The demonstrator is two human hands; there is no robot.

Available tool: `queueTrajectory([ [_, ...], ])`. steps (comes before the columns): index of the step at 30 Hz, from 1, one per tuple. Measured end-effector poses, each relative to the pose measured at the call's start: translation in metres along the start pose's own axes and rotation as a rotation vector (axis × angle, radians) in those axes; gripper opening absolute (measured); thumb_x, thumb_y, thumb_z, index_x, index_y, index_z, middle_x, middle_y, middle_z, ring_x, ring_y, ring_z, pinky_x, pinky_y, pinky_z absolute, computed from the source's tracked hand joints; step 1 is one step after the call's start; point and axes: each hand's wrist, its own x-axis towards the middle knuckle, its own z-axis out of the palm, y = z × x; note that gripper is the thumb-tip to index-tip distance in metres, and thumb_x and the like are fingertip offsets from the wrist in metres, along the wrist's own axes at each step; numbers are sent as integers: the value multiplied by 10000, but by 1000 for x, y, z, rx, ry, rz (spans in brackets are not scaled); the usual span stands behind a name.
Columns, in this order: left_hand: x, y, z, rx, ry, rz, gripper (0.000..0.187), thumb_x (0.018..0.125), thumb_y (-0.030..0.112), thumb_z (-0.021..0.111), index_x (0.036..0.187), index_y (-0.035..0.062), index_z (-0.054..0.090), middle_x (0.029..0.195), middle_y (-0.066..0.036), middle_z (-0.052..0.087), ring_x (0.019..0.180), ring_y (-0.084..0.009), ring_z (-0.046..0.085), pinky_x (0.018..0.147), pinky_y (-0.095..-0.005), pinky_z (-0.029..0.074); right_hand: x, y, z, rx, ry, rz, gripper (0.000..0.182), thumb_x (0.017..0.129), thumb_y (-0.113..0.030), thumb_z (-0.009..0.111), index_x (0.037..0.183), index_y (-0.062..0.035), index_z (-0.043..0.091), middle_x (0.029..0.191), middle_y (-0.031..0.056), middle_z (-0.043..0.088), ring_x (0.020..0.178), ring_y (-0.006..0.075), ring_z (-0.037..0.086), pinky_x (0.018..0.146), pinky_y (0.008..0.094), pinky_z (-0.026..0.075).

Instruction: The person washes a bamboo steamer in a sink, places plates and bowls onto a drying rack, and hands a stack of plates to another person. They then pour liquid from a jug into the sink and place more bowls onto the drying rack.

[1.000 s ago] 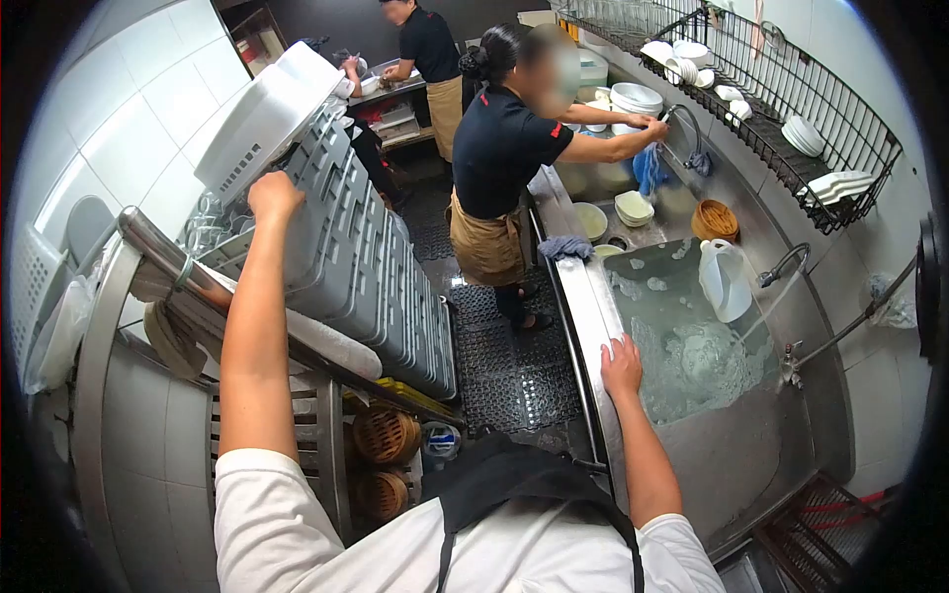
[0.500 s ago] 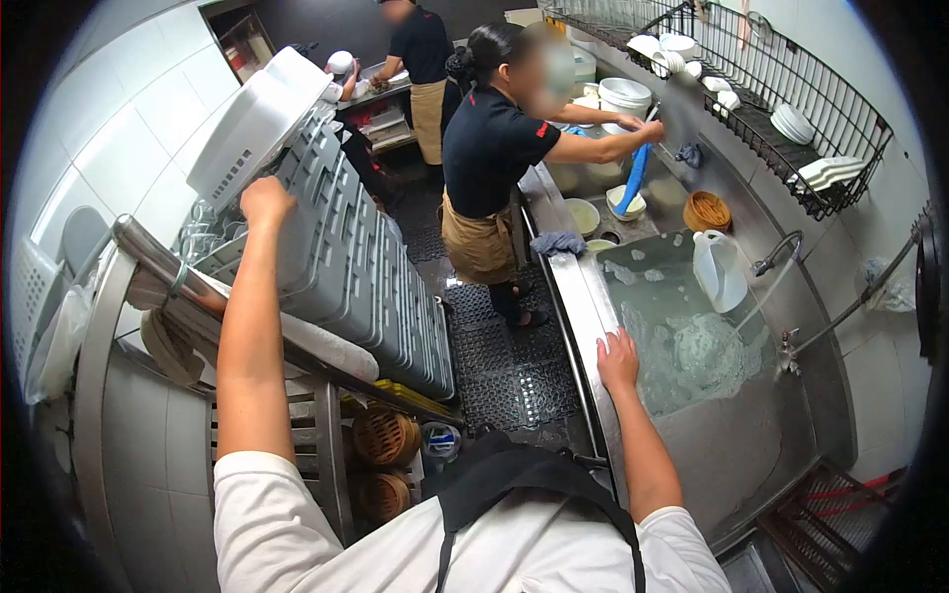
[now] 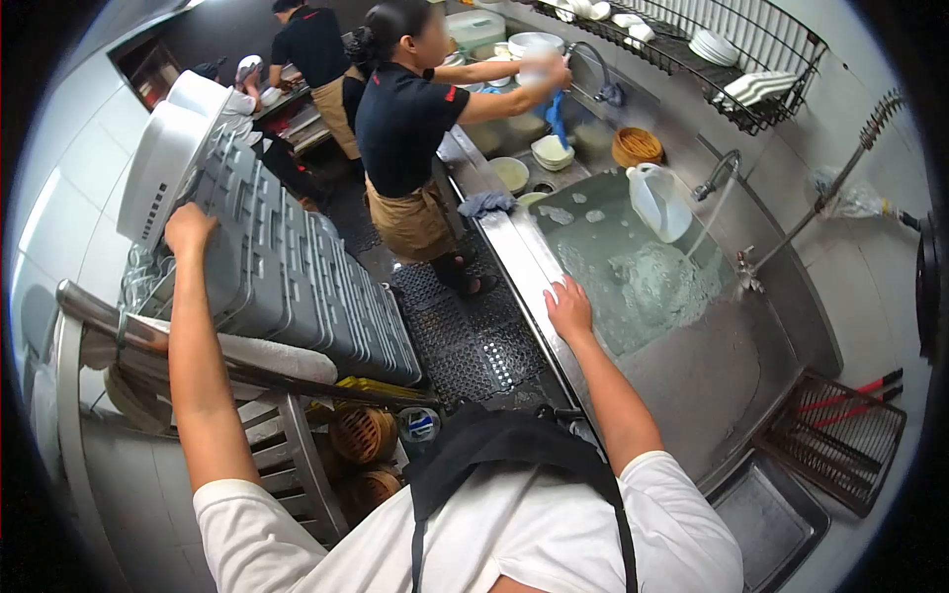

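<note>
My left hand (image 3: 188,229) is closed over the upper edge of a tall stack of grey plastic crates (image 3: 287,257), just beside a white plastic tub (image 3: 148,183) on top. My right hand (image 3: 570,308) lies on the metal rim of the sink (image 3: 522,259), its fingers stretched out and holding nothing. Cloudy, foamy water (image 3: 633,272) fills the sink basin near that hand. A white plastic jug (image 3: 660,203) floats or leans at the basin's far side, below a curved tap hose (image 3: 730,178).
A co-worker (image 3: 410,128) stands at the sink's far end beside a blue cloth (image 3: 556,121). Bowls (image 3: 510,175) and a bamboo steamer (image 3: 636,147) sit there. A wire rack (image 3: 761,109) holds white dishes. Black mats (image 3: 465,336) cover the floor; a brown crate (image 3: 840,445) stands lower right.
My view has turned to the right and tilted, so the surroundings sit farther left. Both hands keep their places on the crate and the sink rim. The co-worker's arms remain stretched over the sink.
</note>
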Motion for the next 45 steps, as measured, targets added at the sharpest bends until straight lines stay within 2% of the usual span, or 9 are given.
queueTrajectory([
  [12, -4, 5, -2, -33, -37, -47, 262, 914, 180, 567, 1009, 82, 791, 1091, -146, 756, 1025, -314, 735, 834, -456, 592, 2, 1, 11, -85, -35, -44, 364, 924, -244, 670, 1235, -56, 657, 1341, 265, 580, 1280, 440, 505, 1085, 517, 409],
  [16, 11, 5, 18, -41, -74, -192, 243, 895, 133, 608, 1051, 89, 789, 1135, -130, 750, 1036, -307, 735, 821, -460, 608, 45, -137, -44, 225, 70, -313, 320, 899, -162, 689, 1200, -52, 675, 1330, 240, 589, 1287, 419, 512, 1091, 494, 400],
  [19, 14, 12, 19, 35, -112, -215, 212, 873, 147, 650, 1019, 121, 801, 1049, -65, 774, 879, -291, 757, 538, -526, 585, 83, -267, -96, 535, 34, -595, 234, 879, -169, 721, 1091, -68, 731, 1326, 207, 604, 1293, 390, 521, 1098, 459, 400],
  [22, 10, 13, 17, 89, -79, -179, 201, 864, 143, 653, 993, 119, 805, 996, -56, 780, 826, -290, 757, 491, -514, 570, 94, -375, -154, 688, 35, -863, 186, 871, -176, 733, 1022, -69, 739, 1351, 197, 596, 1330, 385, 502, 1099, 460, 401],
  [27, 14, 10, 23, -23, -123, -150, 216, 904, 245, 660, 1007, 118, 801, 1009, -56, 779, 917, -228, 756, 681, -458, 609, 100, -496, -226, 769, 160, -1283, 291, 806, -262, 770, 1033, -85, 733, 1394, 212, 559, 1370, 406, 460, 1112, 498, 388],
  [32, 5, 29, 12, -80, -95, -90, 215, 889, 253, 678, 1000, 115, 799, 1007, -64, 778, 916, -235, 757, 689, -452, 610, 123, -535, -253, 601, -10, -1461, 500, 720, -334, 826, 1154, -108, 722, 1484, 155, 522, 1427, 380, 424, 1153, 498, 386],
  [39, -10, 28, 21, -60, -54, -73, 218, 867, 264, 704, 990, 110, 797, 1003, -76, 777, 914, -245, 758, 700, -445, 611, 154, -568, -249, 405, -341, -1463, 528, 661, -296, 819, 1117, -48, 728, 1301, 173, 628, 1284, 347, 551, 1093, 420, 452],
  [41, -17, 22, 18, -60, -44, -77, 220, 861, 267, 711, 987, 108, 797, 1001, -79, 777, 914, -248, 758, 703, -442, 612, 144, -565, -254, 537, -379, -1618, 538, 676, -278, 801, 1171, -98, 690, 1455, 147, 539, 1356, 329, 509, 1137, 434, 422],
  [45, -31, 22, 23, -78, -39, -80, 224, 849, 273, 725, 981, 105, 796, 999, -85, 776, 913, -253, 759, 709, -438, 613, 130, -567, -262, 561, -459, -1615, 541, 661, -273, 808, 1142, -50, 702, 1266, 150, 648, 1229, 333, 583, 1088, 394, 450],
])
